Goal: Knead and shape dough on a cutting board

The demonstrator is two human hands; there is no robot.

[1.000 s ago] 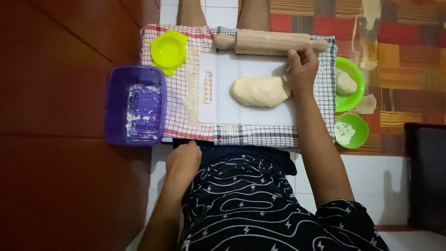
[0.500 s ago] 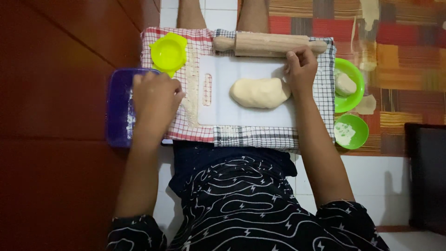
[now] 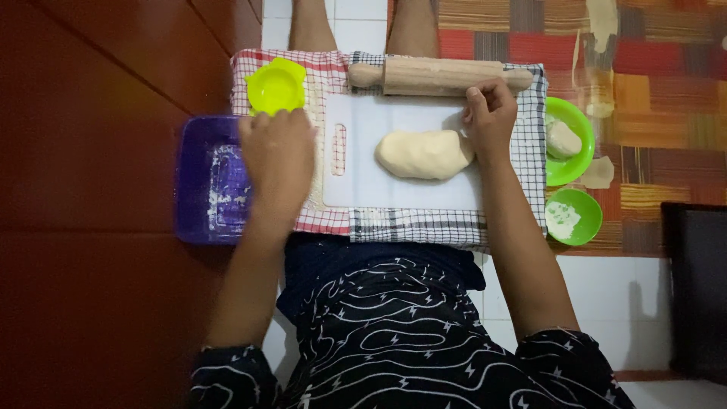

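Hands: left (image 3: 276, 151) at tub's edge (image 3: 198, 178), right (image 3: 491, 113) touching dough (image 3: 424, 154).

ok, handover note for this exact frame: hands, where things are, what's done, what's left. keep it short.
Left hand: palm down at the purple tub edge, holding nothing visible.
Right hand: resting at the dough end, beside the rolling pin.
Dough lies on the white board, on checked cloths.
Done: dough is one thick lump.
Left: not yet rolled flat; the pin lies untouched.
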